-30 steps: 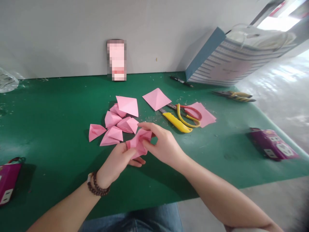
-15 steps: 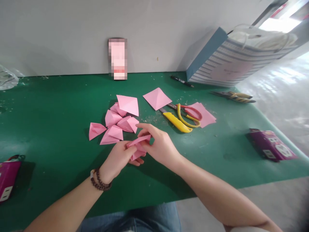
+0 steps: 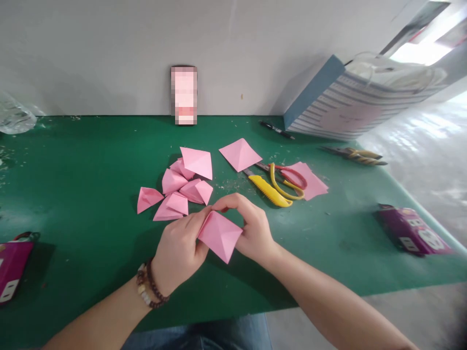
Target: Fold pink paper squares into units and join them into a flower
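Note:
Between my hands, above the table's front part, is a creased pink paper square [image 3: 221, 235], its ridges meeting near the middle. My left hand [image 3: 181, 243] grips its left edge, the thumb tucked under it. Fingers of my right hand [image 3: 253, 224] curl round the right and far edges; some fingertips are hidden behind the paper. Just beyond my left hand lies a group of folded pink paper pieces [image 3: 174, 181]. A creased pink sheet [image 3: 241, 154] rests further back, touching the tip of a yellow-handled knife [image 3: 270, 191].
Scissors [image 3: 288, 181] with red and yellow handles lie over flat pink sheets [image 3: 312, 183]. A pen [image 3: 276, 130], pliers [image 3: 355, 154] and a striped paper bag [image 3: 335, 104] are behind. A phone [image 3: 185, 95] leans on the wall. Purple boxes [image 3: 414, 230] sit at both sides.
The paper in my hands has been turned and spread, so its creased square face now shows. Both hands have shifted slightly, and the view has tilted a little.

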Demonstrator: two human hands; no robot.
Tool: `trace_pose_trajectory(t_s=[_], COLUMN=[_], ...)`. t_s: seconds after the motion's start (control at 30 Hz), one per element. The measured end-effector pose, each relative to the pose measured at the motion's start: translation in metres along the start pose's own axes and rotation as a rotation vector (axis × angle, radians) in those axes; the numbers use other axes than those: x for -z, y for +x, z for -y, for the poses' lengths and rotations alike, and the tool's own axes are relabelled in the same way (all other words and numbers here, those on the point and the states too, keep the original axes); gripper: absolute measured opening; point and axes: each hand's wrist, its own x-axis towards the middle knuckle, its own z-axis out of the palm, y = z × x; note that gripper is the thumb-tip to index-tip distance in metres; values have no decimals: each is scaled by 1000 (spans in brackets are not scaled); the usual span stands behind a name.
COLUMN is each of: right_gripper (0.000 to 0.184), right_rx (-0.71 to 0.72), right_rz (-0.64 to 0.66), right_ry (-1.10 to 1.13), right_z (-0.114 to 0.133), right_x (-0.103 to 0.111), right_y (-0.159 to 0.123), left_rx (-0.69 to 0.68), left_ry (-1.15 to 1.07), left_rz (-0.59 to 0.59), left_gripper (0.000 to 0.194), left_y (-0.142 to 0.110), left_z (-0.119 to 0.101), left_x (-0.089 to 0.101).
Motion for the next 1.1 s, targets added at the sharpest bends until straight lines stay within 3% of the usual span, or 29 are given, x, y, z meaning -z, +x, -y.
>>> trace_pose_trajectory(t_s=[0.13,0.23,0.47,0.73,0.9,1.1], right_gripper=[14,11,11,23,24,8], right_rx=[96,136,143,264,347,251], right_rz=[-33,-79,-115,-23,-76,-53], right_ry=[-55,-102,-168,-236,-293,-300], right_z=[-1,-2,-2,-1,-1,-3], right_x=[-1,-2,-8,-8,-8,-11], right_y=[0,-1,-6,-10,-11,-12], left_rx=[-35,-39,-122,-165,-166,-224], left_ry=[56,50,50,49,30,114], left_rz=[-12,-105,-290,-321,-350,-353], left_gripper=[44,50,37,23,23,26], left_y=[-1,0,2,2,4,2], left_z=[-1,0,1,4,4,4], left_x=[0,0,2,5,7,6])
